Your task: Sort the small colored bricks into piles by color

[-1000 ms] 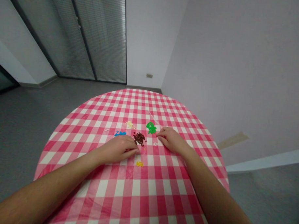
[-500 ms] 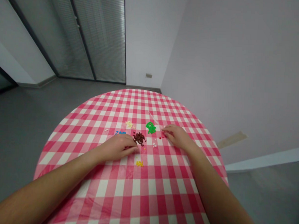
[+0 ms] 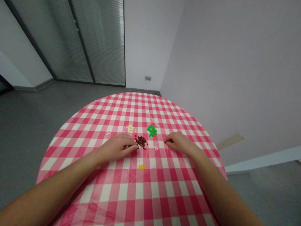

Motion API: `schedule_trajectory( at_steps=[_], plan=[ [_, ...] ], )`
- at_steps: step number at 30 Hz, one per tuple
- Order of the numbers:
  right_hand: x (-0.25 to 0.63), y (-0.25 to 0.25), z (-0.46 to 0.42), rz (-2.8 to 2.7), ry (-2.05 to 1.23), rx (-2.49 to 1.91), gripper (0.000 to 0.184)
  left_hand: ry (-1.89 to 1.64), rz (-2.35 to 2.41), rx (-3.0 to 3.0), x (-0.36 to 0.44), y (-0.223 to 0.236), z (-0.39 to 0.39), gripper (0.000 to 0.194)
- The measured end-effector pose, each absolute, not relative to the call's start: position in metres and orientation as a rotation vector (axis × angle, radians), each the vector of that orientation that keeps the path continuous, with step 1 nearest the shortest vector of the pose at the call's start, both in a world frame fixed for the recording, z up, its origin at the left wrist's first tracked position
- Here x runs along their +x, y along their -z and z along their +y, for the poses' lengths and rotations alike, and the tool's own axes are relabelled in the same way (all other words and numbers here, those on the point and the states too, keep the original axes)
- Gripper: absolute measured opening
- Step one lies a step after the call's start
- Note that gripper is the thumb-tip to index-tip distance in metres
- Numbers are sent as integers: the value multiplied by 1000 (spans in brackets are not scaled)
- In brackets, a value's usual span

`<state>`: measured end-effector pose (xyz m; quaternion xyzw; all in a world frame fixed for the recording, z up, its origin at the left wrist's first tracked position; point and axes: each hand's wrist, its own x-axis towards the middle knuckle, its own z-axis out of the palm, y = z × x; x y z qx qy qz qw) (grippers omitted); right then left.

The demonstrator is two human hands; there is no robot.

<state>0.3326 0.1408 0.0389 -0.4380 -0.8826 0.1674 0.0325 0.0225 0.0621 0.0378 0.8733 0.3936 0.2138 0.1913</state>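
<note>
This looks like an office or meeting room: glass doors with slatted blinds stand at the upper left, above a gray floor. A plain wall with a small wall plate fills the upper right, and a round counter with a checked cloth sits at lower center.
</note>
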Motion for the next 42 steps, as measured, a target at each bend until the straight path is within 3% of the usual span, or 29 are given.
schedule_trajectory(
  at_steps=[3, 8, 15, 25, 32, 42],
  plan=[
    [360, -43, 161, -2637, -518, -1488, 25, -627, 1089, 2452, 21, -39, 62, 36],
    [410, -46, 219, -2293, -121, -2027, 24, -626, 1055, 2454, 21, -35, 63, 32],
    [431, -34, 248, -2276, -24, -2157, 23, -616, 1071, 2440, 22, -33, 66, 30],
    [402, -45, 224, -2363, 0, -1998, 32, -665, 1160, 2379, 18, -35, 66, 30],
    [317, -46, 134, -2773, -521, -1151, 22, -665, 1166, 2400, 19, -36, 66, 31],
    [297, -14, 109, -2832, -183, -964, 24, -660, 1186, 2398, 20, -37, 64, 31]
  ],
)
